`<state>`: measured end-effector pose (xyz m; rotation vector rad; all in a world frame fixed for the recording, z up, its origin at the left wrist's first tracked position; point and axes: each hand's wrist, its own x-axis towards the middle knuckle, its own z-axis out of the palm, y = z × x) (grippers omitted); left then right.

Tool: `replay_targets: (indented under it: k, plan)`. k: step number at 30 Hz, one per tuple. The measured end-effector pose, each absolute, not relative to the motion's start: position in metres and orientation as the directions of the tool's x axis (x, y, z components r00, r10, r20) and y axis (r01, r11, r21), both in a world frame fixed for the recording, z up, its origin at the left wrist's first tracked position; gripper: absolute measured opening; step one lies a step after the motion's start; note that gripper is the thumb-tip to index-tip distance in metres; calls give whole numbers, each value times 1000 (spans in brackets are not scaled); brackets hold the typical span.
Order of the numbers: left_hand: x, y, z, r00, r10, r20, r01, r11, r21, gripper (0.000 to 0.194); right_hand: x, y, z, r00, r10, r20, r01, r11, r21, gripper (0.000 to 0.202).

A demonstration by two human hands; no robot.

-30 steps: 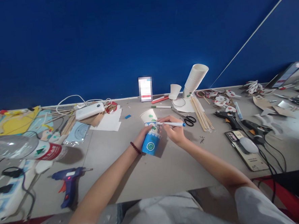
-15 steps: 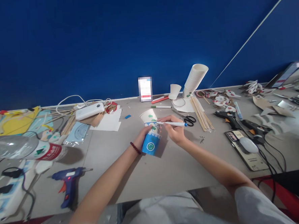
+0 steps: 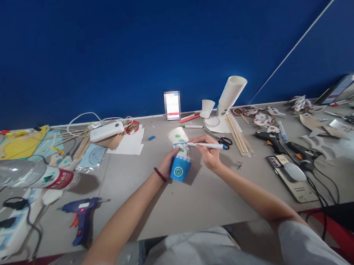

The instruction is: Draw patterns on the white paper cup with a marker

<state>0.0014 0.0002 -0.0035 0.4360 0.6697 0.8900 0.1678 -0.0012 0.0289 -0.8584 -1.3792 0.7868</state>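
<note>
A paper cup [image 3: 181, 170], blue toward its base and white with green and blue marks toward its rim, lies tilted above the table. My left hand [image 3: 168, 162] grips its left side; a dark red bead bracelet is on that wrist. In my right hand [image 3: 208, 152] is a white marker [image 3: 212, 145] with a blue end, pinched between the fingers. The marker's tip touches or nearly touches the cup's upper part. Blue scalloped lines run around the middle of the cup.
Stacked cups [image 3: 231, 95], wooden sticks [image 3: 239, 134] and black-handled scissors [image 3: 225, 141] lie behind on the right. A glue gun [image 3: 82, 218] and plastic bottle [image 3: 32, 173] are left. A phone [image 3: 290, 181] and more glue guns [image 3: 300, 155] are right. A pixelated screen [image 3: 172, 105] stands behind.
The cup has shifted slightly right and up, turning a little in my left hand. My right hand has moved slightly right with the marker.
</note>
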Motion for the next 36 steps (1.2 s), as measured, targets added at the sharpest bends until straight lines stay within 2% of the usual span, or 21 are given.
replay_targets:
  k: [3, 6, 10, 16, 20, 25, 32, 36]
  plan:
    - [3, 1, -4, 455, 824, -337, -569, 560, 602, 36, 167, -2, 30, 54, 868, 493, 22, 493, -870, 22]
    - [4, 1, -2, 502, 796, -339, -543, 595, 592, 40, 167, -2, 31, 35, 854, 519, -1, 520, -854, 17]
    - [5, -2, -1, 485, 814, -319, -515, 561, 648, 40, 168, -2, 34, -6, 825, 566, -8, 566, -825, 15]
    - [6, -2, -1, 435, 858, -273, -488, 479, 730, 39, 168, -1, 32, 22, 840, 542, 71, 539, -839, 24]
    - [7, -1, -3, 396, 874, -283, -527, 468, 709, 40, 168, -1, 27, 58, 843, 535, 101, 528, -843, 19]
    - [5, -2, -4, 412, 857, -310, -536, 503, 678, 41, 170, -1, 28, 21, 824, 566, 185, 553, -813, 20]
    - [6, -2, -3, 380, 881, -280, -522, 455, 722, 46, 168, -3, 32, 25, 826, 564, 261, 539, -801, 18]
    - [6, -2, -2, 348, 898, -269, -524, 424, 738, 42, 168, -3, 32, 16, 817, 576, 274, 550, -789, 17]
